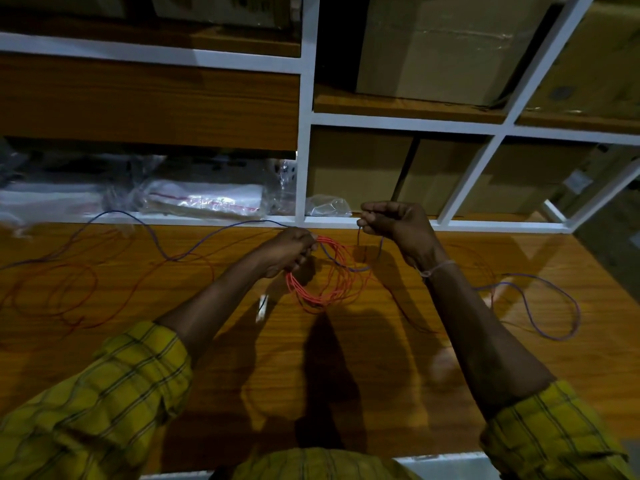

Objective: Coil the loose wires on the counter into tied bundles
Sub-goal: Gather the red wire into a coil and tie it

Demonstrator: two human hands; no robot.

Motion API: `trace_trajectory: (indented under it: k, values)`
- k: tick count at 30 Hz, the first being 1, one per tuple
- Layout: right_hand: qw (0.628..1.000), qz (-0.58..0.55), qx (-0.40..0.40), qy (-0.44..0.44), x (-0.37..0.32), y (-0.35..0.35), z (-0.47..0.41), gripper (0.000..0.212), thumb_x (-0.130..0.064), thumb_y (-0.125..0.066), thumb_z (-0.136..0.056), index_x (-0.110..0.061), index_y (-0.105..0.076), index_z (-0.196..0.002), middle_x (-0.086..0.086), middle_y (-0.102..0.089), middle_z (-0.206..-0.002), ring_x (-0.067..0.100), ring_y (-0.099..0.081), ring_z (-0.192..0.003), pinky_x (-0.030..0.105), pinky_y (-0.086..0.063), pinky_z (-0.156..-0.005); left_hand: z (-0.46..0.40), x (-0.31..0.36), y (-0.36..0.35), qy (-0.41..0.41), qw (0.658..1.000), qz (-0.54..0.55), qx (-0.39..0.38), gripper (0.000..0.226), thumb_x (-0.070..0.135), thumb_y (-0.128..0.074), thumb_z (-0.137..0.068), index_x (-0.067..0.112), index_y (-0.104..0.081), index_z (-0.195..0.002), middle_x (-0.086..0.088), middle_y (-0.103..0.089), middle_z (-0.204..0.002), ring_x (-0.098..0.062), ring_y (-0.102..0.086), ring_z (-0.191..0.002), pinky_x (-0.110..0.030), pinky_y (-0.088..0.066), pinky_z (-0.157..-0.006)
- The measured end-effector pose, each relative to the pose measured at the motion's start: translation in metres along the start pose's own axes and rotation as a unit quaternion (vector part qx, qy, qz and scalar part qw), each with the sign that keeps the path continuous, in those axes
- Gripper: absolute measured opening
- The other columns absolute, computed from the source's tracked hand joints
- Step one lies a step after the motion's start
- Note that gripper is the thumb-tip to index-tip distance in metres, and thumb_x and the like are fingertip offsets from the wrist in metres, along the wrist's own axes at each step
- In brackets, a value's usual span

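**One coil in hand, the rest lying loose**

While your left hand (289,252) is closing its grip around the top of the orange coil (325,275), your right hand (394,226) is pinching the end of a blue wire (221,229) between thumb and fingertips, held up just above the bench (346,375). The coil is hanging from your left grip in several loops, its bottom near or touching the wood. The blue wire is running from your right hand down through the coil and away to the left along the back edge of the bench; whether you are using it as the tie cannot be told from here.

Judging by what is lying about, you are getting through the first bundle only. It is wound but not visibly tied. A tangle of dark red wire (69,292) is lying uncoiled at the left, and another blue loop (550,306) is sprawling at the right.

The shelf compartments behind are holding cardboard boxes (446,46), and the low left compartment is holding clear plastic bags (207,199); what is in them is too dim to tell.
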State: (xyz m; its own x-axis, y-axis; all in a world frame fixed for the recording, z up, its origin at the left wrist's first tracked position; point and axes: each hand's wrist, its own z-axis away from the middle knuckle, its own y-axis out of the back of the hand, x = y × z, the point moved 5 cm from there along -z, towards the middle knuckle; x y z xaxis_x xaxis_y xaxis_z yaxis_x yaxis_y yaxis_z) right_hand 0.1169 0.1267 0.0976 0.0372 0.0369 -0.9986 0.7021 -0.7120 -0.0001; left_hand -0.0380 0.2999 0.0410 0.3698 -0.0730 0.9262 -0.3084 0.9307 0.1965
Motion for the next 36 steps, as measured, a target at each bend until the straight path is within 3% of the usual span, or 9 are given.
trace_trajectory:
  k: [5,8,12,16,21,26,30,36]
  values:
    - [0.996,0.059,0.05,0.046,-0.011,0.004,0.003,0.02,-0.001,-0.071,-0.094,0.003,-0.075,-0.113,0.023,-0.077,-0.097,0.02,-0.075,-0.084,0.03,-0.061,-0.077,-0.002,0.007,-0.004,-0.008,1.0,0.001,0.0,0.035,0.029,-0.043,-0.11,0.014,-0.055,-0.081,0.004,-0.041,-0.062,-0.007,-0.035,-0.048,-0.02,-0.028,-0.042]
    - [0.992,0.101,0.051,0.062,-0.015,0.003,0.005,0.014,-0.009,-0.072,-0.095,-0.007,-0.079,-0.107,0.006,-0.079,-0.1,0.013,-0.072,-0.09,0.031,-0.06,-0.077,-0.006,0.01,-0.004,-0.007,1.0,-0.003,-0.002,0.033,0.029,-0.044,-0.11,0.013,-0.056,-0.083,0.003,-0.043,-0.064,-0.008,-0.036,-0.05,-0.02,-0.029,-0.043]
    - [1.0,-0.013,0.02,0.0,-0.01,-0.001,0.008,0.013,-0.003,-0.066,-0.097,-0.003,-0.075,-0.107,0.014,-0.076,-0.102,0.027,-0.074,-0.104,0.041,-0.063,-0.089,-0.01,0.012,-0.005,-0.008,1.0,0.003,-0.006,0.031,0.031,-0.046,-0.109,0.013,-0.056,-0.086,0.003,-0.042,-0.065,-0.009,-0.035,-0.051,-0.02,-0.028,-0.042]
    - [0.996,-0.077,-0.014,-0.049,-0.007,-0.007,0.013,0.019,0.001,-0.062,-0.099,-0.005,-0.074,-0.112,0.01,-0.075,-0.092,0.021,-0.075,-0.088,0.034,-0.064,-0.084,-0.013,0.016,-0.006,-0.018,1.0,-0.002,0.009,0.031,0.034,-0.047,-0.108,0.012,-0.057,-0.09,0.003,-0.043,-0.065,-0.009,-0.035,-0.051,-0.021,-0.028,-0.043]
    - [0.999,0.009,0.002,-0.052,-0.003,-0.017,0.02,0.024,0.01,-0.064,-0.094,-0.006,-0.076,-0.107,0.015,-0.074,-0.09,0.024,-0.069,-0.083,0.026,-0.064,-0.075,-0.015,0.019,-0.009,-0.037,0.999,0.003,0.027,0.034,0.033,-0.042,-0.11,0.011,-0.057,-0.089,0.003,-0.042,-0.063,-0.008,-0.036,-0.049,-0.022,-0.027,-0.044]
    - [0.996,0.066,0.032,-0.052,0.006,-0.019,0.021,0.021,0.013,-0.067,-0.09,-0.003,-0.076,-0.1,0.024,-0.073,-0.091,0.032,-0.068,-0.076,0.039,-0.062,-0.077,-0.02,0.018,-0.008,-0.036,0.998,0.011,0.043,0.033,0.029,-0.039,-0.11,0.011,-0.056,-0.089,0.002,-0.043,-0.065,-0.007,-0.036,-0.047,-0.021,-0.027,-0.042]
    - [0.993,0.073,0.075,-0.059,0.005,-0.018,0.025,0.022,0.013,-0.078,-0.08,0.011,-0.074,-0.102,0.019,-0.074,-0.086,0.017,-0.074,-0.065,0.029,-0.064,-0.072,-0.019,0.019,-0.006,-0.042,0.998,0.008,0.05,0.033,0.028,-0.039,-0.111,0.012,-0.055,-0.087,0.0,-0.042,-0.066,-0.008,-0.036,-0.048,-0.02,-0.028,-0.041]
    - [0.989,0.105,0.088,-0.048,0.002,-0.02,0.029,0.014,0.009,-0.08,-0.08,0.009,-0.077,-0.094,0.015,-0.076,-0.085,0.013,-0.071,-0.071,0.023,-0.061,-0.071,-0.012,0.027,-0.01,-0.084,0.995,-0.009,0.061,0.033,0.032,-0.037,-0.111,0.011,-0.054,-0.093,0.0,-0.039,-0.067,-0.011,-0.033,-0.052,-0.022,-0.026,-0.045]
